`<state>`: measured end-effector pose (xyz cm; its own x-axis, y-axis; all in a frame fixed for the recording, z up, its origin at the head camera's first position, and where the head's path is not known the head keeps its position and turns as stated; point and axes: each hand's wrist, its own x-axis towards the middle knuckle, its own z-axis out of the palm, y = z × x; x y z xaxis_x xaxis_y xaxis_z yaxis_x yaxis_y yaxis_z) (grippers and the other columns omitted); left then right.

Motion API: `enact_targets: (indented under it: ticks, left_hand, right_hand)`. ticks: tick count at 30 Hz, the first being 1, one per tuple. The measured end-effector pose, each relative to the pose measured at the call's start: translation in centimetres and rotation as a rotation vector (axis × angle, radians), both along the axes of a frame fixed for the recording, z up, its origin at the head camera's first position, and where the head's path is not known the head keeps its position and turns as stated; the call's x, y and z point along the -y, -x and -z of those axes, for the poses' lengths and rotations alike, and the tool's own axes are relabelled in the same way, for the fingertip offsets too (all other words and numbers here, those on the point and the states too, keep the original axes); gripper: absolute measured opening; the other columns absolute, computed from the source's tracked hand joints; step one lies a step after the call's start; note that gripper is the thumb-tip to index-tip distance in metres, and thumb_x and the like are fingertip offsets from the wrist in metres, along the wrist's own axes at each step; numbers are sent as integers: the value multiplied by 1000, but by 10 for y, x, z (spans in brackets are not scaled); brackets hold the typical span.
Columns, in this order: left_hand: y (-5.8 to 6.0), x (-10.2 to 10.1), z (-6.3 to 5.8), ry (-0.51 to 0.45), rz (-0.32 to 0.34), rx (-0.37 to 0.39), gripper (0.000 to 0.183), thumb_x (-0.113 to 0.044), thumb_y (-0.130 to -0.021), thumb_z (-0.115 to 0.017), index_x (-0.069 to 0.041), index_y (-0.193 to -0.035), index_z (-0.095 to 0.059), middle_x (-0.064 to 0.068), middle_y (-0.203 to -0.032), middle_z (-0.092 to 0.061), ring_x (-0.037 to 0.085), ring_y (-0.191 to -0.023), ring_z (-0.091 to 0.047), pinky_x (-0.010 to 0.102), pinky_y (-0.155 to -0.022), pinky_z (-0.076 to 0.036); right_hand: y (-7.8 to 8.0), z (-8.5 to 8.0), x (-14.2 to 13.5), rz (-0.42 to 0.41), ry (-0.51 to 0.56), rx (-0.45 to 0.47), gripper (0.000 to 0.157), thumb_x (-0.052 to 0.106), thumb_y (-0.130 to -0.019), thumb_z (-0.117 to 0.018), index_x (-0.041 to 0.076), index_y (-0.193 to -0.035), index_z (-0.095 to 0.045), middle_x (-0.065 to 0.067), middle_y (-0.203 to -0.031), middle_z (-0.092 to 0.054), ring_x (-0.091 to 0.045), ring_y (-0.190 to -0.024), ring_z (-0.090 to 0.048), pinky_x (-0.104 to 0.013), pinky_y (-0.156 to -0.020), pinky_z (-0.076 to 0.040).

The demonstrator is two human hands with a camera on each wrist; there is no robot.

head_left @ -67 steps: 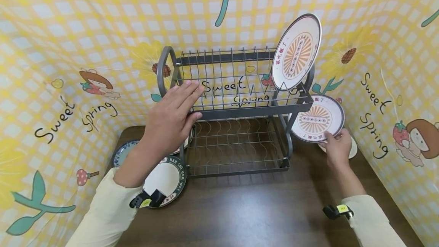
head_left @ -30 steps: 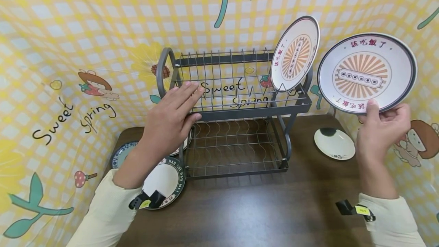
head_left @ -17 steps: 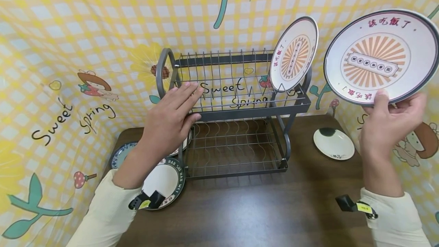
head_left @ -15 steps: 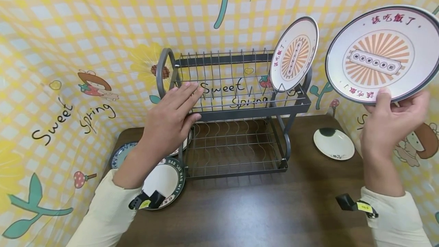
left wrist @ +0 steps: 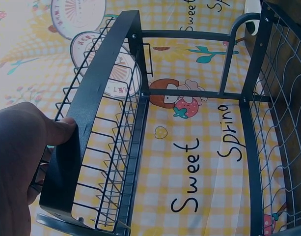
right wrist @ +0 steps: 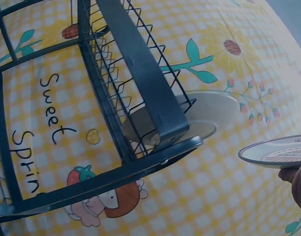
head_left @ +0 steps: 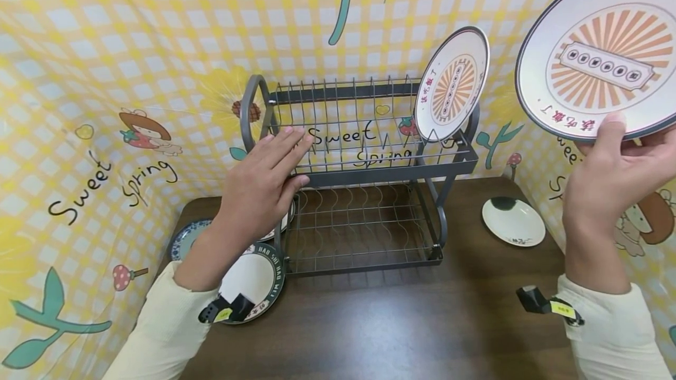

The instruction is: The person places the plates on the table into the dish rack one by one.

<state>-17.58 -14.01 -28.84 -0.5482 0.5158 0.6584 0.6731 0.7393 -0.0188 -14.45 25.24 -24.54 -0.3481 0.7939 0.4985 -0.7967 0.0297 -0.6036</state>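
Note:
My right hand (head_left: 607,192) pinches a white plate (head_left: 607,57) by its lower rim, thumb on the face. The plate has a dark rim and an orange sunburst and is held up at the right; its top right is cut off. My left hand (head_left: 259,183) holds the left front rail of a dark grey two-tier dish rack (head_left: 380,175). In the left wrist view its thumb (left wrist: 59,132) lies against the rail, with fingers partly hidden behind. A matching plate (head_left: 454,84) stands tilted in the upper tier's right end; its pale back (right wrist: 214,110) shows in the right wrist view.
A small white dish (head_left: 513,221) with a dark patch lies right of the rack on the brown table (head_left: 359,321). At the left, partly under my arm, are a green-rimmed plate (head_left: 253,277) and a blue-patterned plate (head_left: 187,236). Yellow checked cloth (head_left: 174,34) surrounds the table.
My right hand has lifted the sunburst plate from beside the rack, up and to the right, uncovering the small white dish. My left hand has stayed on the rack.

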Motion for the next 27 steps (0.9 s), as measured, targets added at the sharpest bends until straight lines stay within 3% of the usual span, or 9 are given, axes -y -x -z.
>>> enact_targets:
  ticks: [9,16,23,27]
  left_hand:
    - [0,-1,1,1,3,-11,61,-24,-90,-66,-17,-146,-43,4,-148,-46,23,-138,-42,37,-119,-28]
    - [0,-1,3,-10,-4,-16,59,-24,-90,-66,-17,-145,-45,3,-148,-47,25,-136,-45,38,-119,-28]
    - [1,-3,3,-19,0,-23,58,-23,-89,-67,-15,-143,-47,4,-147,-47,25,-136,-45,38,-119,-29]
    - [1,-2,3,-25,1,-27,58,-22,-89,-68,-15,-143,-48,4,-146,-48,26,-135,-46,38,-119,-29]
  right_hand:
    - [-3,-18,16,-35,51,-66,38,-9,-90,-52,-4,-127,-47,-25,-121,-53,-38,-105,-63,-38,-81,-59]
    - [-2,-30,34,24,-37,-66,31,-9,-87,-55,-6,-118,-54,-25,-110,-60,-36,-97,-66,-33,-76,-60]
    - [1,-37,50,11,-102,-120,33,-11,-86,-52,-8,-119,-50,-24,-111,-59,-37,-102,-63,-37,-87,-57]
    - [4,-39,59,15,-128,-127,26,-12,-84,-52,-7,-109,-53,-23,-103,-61,-36,-96,-64,-34,-83,-57]
